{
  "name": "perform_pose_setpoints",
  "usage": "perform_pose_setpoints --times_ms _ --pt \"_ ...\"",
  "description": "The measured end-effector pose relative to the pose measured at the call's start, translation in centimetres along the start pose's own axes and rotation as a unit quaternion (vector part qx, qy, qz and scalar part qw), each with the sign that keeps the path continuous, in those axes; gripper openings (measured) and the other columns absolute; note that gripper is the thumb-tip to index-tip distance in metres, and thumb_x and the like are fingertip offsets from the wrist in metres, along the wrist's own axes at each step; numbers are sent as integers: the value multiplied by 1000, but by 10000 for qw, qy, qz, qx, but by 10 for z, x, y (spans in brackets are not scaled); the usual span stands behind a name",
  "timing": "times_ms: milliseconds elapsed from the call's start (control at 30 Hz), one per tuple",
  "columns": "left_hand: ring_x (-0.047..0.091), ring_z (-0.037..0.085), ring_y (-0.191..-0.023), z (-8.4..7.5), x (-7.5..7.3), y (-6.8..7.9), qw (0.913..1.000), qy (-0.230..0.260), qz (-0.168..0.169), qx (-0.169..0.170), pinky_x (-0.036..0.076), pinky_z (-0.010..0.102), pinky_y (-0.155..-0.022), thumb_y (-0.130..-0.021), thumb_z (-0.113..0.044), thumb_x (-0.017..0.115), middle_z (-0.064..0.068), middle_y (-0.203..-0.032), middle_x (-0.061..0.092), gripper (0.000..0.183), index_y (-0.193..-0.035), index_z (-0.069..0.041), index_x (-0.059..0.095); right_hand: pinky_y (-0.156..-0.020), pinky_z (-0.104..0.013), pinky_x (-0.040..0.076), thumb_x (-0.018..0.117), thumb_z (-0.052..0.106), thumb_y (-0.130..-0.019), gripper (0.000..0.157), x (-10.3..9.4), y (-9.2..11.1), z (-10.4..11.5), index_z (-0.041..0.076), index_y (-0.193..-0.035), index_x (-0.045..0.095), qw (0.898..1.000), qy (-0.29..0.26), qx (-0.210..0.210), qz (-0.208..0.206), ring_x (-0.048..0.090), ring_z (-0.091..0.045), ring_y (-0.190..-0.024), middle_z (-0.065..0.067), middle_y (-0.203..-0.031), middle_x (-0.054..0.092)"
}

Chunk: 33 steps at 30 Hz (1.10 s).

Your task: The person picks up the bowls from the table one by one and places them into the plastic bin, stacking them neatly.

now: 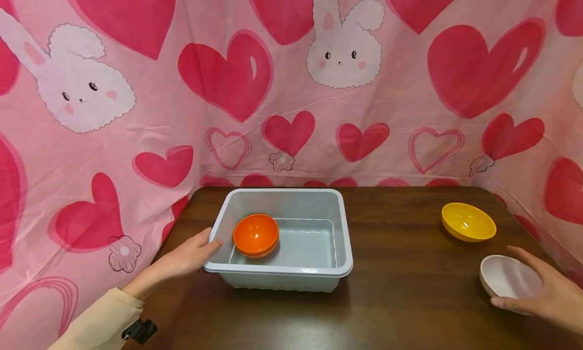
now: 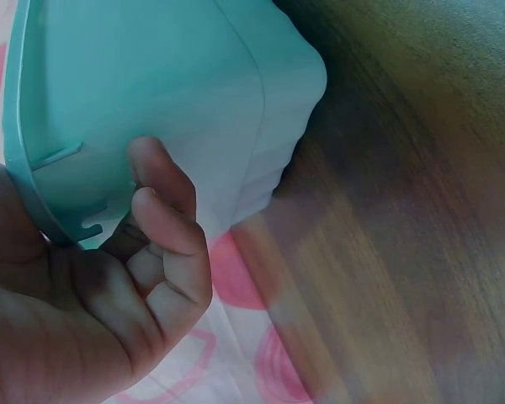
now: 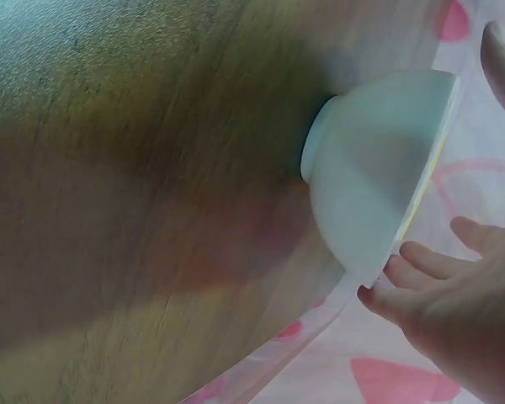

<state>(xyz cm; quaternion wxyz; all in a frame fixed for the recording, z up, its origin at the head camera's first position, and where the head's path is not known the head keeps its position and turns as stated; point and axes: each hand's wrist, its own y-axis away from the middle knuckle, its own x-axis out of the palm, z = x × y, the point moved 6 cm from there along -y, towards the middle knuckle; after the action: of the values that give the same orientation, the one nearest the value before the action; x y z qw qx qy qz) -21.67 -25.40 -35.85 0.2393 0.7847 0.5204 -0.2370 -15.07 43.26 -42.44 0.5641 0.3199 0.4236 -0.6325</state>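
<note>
Bowl [image 1: 509, 278], white, is standing on the table [image 1: 410, 289], likely light, stiff and slick, its rim offering the best pinch. Right hand [image 1: 552, 295] is framing it, fingers apart, gripping nothing; left hand [image 1: 192, 255] is gripping the tub [image 1: 280, 281].

At the middle of the head view, a broad open lane of surface [image 1: 401, 274] lets a hand pass between the grey bin [image 1: 282, 270] and the bowls at right. The bin's walls bar sideways entry; from above, room lies right of the orange bowl [image 1: 256, 231]. The left hand [image 1: 191, 254] blocks the left rim. At lower right, the white bowl [image 1: 505, 279] and right hand [image 1: 548, 297] obstruct, the yellow bowl [image 1: 468, 221] just behind. A curtain [image 1: 360, 102] closes off the back.
</note>
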Motion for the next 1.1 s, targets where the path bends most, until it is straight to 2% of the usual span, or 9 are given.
perform_pose_setpoints --times_ms 167,267,333,433,600,700,833,1033,1100 --pt "61 24 -64 0 0 0 10000 -13 -6 3 56 47 -53 -106 -12 53 14 -96 64 45 -140 14 42 -69 -10 27 100 24 -64 109 -1 0 -3 -11 -148 40 9992 -152 -294 -207 55 -24 -101 -45 -128 49" --pt "61 24 -64 0 0 0 10000 -9 -10 -4 57 47 -53 -106 -13 53 14 -96 65 45 -141 14 42 -72 -3 22 101 21 -62 109 -2 -1 -6 -13 -146 40 9988 -196 -347 -278 56 -26 -103 -46 -127 48" --pt "62 25 -64 0 0 0 10000 -4 -20 -8 57 48 -53 -106 -13 54 15 -97 65 45 -140 14 43 -73 -1 18 100 20 -62 110 -2 0 -7 -15 -146 38 9990 -160 -335 -264 53 -49 -102 -47 -126 47" --pt "64 25 -66 0 0 -1 10000 -3 -45 0 58 49 -54 -106 -12 54 17 -99 65 44 -139 14 44 -74 -1 16 100 19 -60 109 -2 2 -8 -14 -144 40 9987 -139 -369 -331 58 -37 -100 -48 -125 47" --pt "64 26 -66 0 0 -1 10000 29 -32 -3 58 50 -54 -106 -12 54 17 -98 65 45 -142 14 42 -71 -6 25 102 18 -54 111 -4 3 -7 -8 -145 43 9977 -130 -445 -488 42 11 -92 -48 -121 51" --pt "64 25 -65 1 0 -1 10000 -1 -27 3 57 48 -53 -106 -12 53 16 -96 65 44 -141 14 43 -70 -8 26 103 17 -50 115 -4 3 -7 -7 -145 43 9974 -94 -500 -504 51 0 -90 -48 -120 52" --pt "63 23 -66 0 0 -1 10000 -65 -52 41 57 45 -51 -106 -12 54 15 -97 65 43 -139 14 44 -74 -6 22 102 18 -51 116 -1 3 -14 -10 -145 40 9985 -34 -446 -299 59 -42 -96 -49 -124 48" --pt "62 25 -63 1 0 -1 9999 -98 -48 27 57 46 -51 -105 -13 54 12 -92 65 42 -137 13 45 -73 -1 19 102 16 -54 114 1 6 -21 -10 -146 40 9985 -250 -417 -243 41 13 -94 -47 -126 47" --pt "62 26 -62 1 0 0 9999 -101 -51 39 57 45 -50 -105 -13 54 11 -90 64 42 -136 13 45 -71 -1 21 101 15 -56 113 1 6 -19 -10 -147 39 9985 -308 -392 -220 37 17 -94 -47 -126 46"
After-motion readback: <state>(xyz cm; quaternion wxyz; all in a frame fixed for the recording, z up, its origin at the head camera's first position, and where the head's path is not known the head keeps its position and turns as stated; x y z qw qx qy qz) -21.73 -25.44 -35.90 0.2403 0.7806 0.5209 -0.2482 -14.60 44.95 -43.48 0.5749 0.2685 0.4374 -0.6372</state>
